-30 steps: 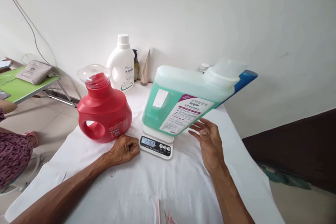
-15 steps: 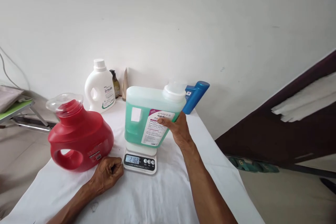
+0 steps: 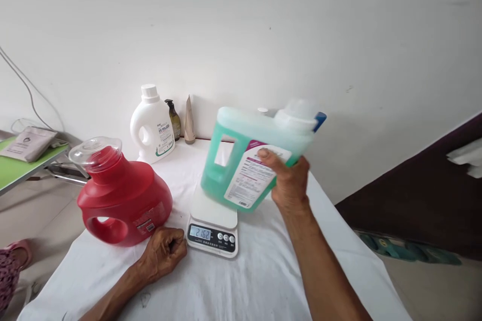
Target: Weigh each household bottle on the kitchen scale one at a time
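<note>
Right hand [image 3: 289, 183] grasps the tilted green jug [image 3: 248, 160], hiding a blue bottle [image 3: 319, 119]; left hand [image 3: 163, 256] clenched by the scale [image 3: 213, 225].

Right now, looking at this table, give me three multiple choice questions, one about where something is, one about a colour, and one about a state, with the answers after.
1. Where does the left hand rest?
A. on the white cloth, between the red jug and the scale
B. on top of the white bottle
C. on the scale's platform

2. What colour is the liquid in the jug in the right hand?
A. orange
B. green
C. clear

3. How is that jug held?
A. lying flat on the cloth
B. standing upright on the floor
C. tilted, its lower corner over the scale

Answers:
1 A, the fist lies on the cloth just left of the scale's display.
2 B, green shows through the translucent wall.
3 C, the right hand grips its side and the body leans; whether the corner touches the platform is unclear.
</note>
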A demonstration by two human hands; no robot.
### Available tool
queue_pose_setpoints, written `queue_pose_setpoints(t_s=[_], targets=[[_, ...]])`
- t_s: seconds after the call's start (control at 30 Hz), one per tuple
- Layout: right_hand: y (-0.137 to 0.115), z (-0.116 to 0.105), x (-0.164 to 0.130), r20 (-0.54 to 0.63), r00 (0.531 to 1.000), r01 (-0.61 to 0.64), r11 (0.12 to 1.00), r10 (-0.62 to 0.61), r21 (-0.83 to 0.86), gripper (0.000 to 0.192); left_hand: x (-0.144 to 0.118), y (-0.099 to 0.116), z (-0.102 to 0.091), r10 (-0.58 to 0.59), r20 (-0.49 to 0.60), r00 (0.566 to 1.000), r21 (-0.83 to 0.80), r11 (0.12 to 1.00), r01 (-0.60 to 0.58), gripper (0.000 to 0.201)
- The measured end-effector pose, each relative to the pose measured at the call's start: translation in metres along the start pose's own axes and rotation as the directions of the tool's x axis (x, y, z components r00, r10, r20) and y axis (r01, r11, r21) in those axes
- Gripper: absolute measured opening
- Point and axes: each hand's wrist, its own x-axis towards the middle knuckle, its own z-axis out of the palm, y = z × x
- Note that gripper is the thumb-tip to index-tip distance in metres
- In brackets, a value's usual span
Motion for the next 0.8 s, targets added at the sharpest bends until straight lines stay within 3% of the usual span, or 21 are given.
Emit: queue_pose_setpoints(t_s=[0.2, 0.43, 0.6, 0.8], targets=[[-0.006, -0.039, 0.039, -0.237, 0.949, 0.197, 0.978, -0.209, -0.073, 0.042, 0.0, -0.001, 0.001, 0.041, -0.016, 0.999, -0.009, 0.999, -0.042, 0.028], [0.02, -0.09, 0.084, -0.331, 0.868, 0.301, 0.923, -0.37, -0.241, 0.044, 0.0, 0.003, 0.004, 0.051, -0.035, 0.998, 0.034, 0.998, -0.049, 0.03], [0.037, -0.099, 0.099, -0.356, 0.858, 0.298, 0.923, -0.371, -0.243, 0.052, 0.0, 0.001, 0.005, 0.051, -0.043, 0.998, 0.042, 0.998, -0.049, 0.031], [0.057, -0.097, 0.116, -0.286, 0.861, 0.348, 0.898, -0.42, -0.27, 0.056, -0.001, 0.0, 0.005, 0.078, -0.05, 0.996, 0.05, 0.996, -0.076, 0.031]])
